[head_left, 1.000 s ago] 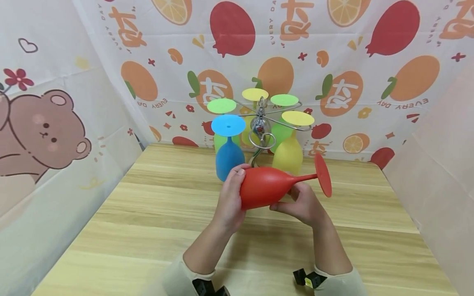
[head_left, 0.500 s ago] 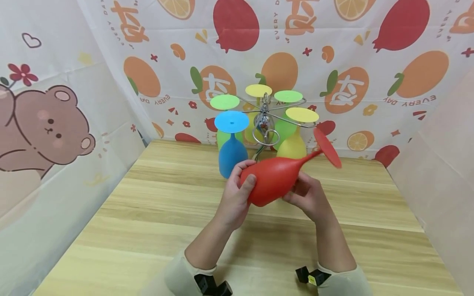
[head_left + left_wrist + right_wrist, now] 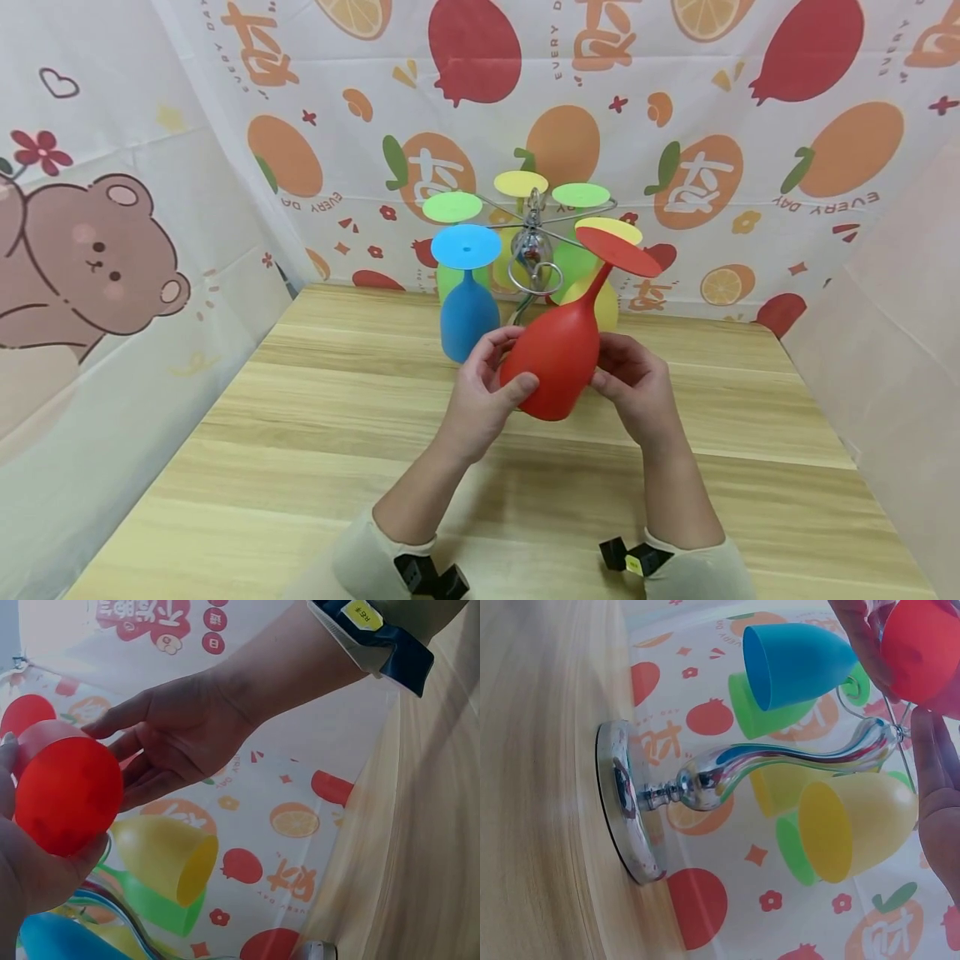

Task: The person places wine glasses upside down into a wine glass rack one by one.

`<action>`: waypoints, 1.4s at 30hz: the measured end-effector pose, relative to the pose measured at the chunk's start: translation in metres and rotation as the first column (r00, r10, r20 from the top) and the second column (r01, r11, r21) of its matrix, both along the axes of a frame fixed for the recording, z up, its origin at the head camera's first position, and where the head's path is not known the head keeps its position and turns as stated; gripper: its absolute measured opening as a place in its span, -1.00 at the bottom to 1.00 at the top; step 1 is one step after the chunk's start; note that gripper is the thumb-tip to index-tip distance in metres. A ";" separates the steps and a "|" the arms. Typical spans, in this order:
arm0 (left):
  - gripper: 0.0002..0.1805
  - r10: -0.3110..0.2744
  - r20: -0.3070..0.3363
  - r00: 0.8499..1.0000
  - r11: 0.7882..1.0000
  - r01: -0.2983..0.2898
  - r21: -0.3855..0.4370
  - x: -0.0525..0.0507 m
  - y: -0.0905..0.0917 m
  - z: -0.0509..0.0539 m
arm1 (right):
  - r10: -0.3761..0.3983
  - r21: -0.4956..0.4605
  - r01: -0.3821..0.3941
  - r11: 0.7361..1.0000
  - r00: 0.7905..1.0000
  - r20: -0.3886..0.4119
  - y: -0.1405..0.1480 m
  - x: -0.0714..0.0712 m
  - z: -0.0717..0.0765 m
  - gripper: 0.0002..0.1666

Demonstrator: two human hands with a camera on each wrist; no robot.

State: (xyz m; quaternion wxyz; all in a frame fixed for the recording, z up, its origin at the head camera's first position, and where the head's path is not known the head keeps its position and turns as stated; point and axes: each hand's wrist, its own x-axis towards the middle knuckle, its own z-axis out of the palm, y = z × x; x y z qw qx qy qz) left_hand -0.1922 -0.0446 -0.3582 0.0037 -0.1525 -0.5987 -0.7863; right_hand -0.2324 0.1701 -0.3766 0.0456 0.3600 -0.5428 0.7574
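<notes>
A red plastic goblet (image 3: pixel 553 360) is held above the table, tilted, with its foot up to the right and its mouth downward. My left hand (image 3: pixel 482 400) grips the bowl from the left, thumb across the near side. On the other side of the bowl, my right hand (image 3: pixel 642 385) holds it with thumb and fingertips. Behind the red goblet stands a chrome goblet rack (image 3: pixel 532 242); its curved stem (image 3: pixel 787 756) shows in the right wrist view. Upside down on it hang a blue goblet (image 3: pixel 469 321), a yellow goblet (image 3: pixel 855 825) and several other green and yellow ones.
The rack's round chrome base (image 3: pixel 630 806) rests on a wood-grain table (image 3: pixel 315 467). A fruit-print cloth (image 3: pixel 675 75) hangs close behind the rack, and a bear-print cloth (image 3: pixel 97 250) covers the left side. A pale panel (image 3: pixel 892 333) borders the right.
The red goblet has turned from nearly sideways to steeply tilted, its foot swinging up and left. My left thumb has moved onto the bowl's near side; my right hand has shifted slightly up.
</notes>
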 end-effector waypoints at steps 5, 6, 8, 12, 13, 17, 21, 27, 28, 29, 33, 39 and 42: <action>-0.38 0.014 -0.016 1.000 0.999 -0.015 -0.049 0.000 -0.001 -0.001 | 0.023 -0.010 -0.023 1.000 1.000 0.017 0.000 0.001 0.001 -0.60; -0.38 0.018 -0.024 1.000 0.998 -0.019 -0.055 0.000 0.000 -0.001 | 0.032 -0.012 -0.032 0.999 0.999 0.017 0.000 0.001 0.001 -0.59; -0.36 0.026 -0.047 0.999 0.998 -0.029 -0.061 0.000 0.001 -0.002 | 0.059 -0.011 -0.059 0.998 0.998 0.013 0.001 0.001 0.002 -0.53; -0.32 0.068 -0.108 0.992 0.994 -0.077 -0.077 0.001 0.004 -0.004 | 0.094 0.045 -0.094 0.995 0.996 0.012 0.000 0.001 0.002 -0.29; -0.31 0.082 -0.122 0.989 0.992 -0.093 -0.084 0.002 0.005 -0.004 | 0.093 0.068 -0.094 0.993 0.996 0.016 -0.001 0.001 0.003 -0.22; -0.29 0.128 -0.154 0.980 0.984 -0.145 -0.101 0.003 0.007 -0.006 | 0.053 0.162 -0.060 0.985 0.998 0.044 -0.003 0.004 0.005 -0.04; -0.29 0.147 -0.166 0.975 0.980 -0.166 -0.107 0.003 0.008 -0.007 | 0.004 0.219 -0.016 0.976 0.998 0.056 -0.006 0.006 0.006 0.01; -0.30 0.153 -0.190 0.970 0.973 -0.182 -0.141 0.003 0.007 -0.006 | -0.044 0.229 0.030 0.973 0.998 0.055 -0.007 0.007 0.007 -0.01; -0.30 0.156 -0.199 0.968 0.970 -0.188 -0.154 0.003 0.007 -0.006 | -0.049 0.227 0.035 0.973 0.997 0.056 -0.007 0.007 0.007 -0.02; -0.30 0.159 -0.212 0.964 0.966 -0.196 -0.167 0.003 0.007 -0.006 | -0.056 0.228 0.042 0.973 0.997 0.057 -0.007 0.007 0.007 -0.02; -0.30 0.188 -0.281 0.941 0.945 -0.252 -0.210 0.002 0.006 -0.006 | -0.083 0.249 0.062 0.966 0.994 0.073 -0.007 0.006 0.007 -0.04; -0.34 0.257 -0.398 0.881 0.897 -0.370 -0.240 0.001 0.007 -0.009 | -0.120 0.289 0.087 0.953 0.988 0.097 -0.005 0.005 0.008 -0.04; -0.35 0.275 -0.444 0.853 0.877 -0.412 -0.247 0.001 0.008 -0.010 | -0.129 0.293 0.095 0.951 0.987 0.098 -0.005 0.005 0.008 -0.04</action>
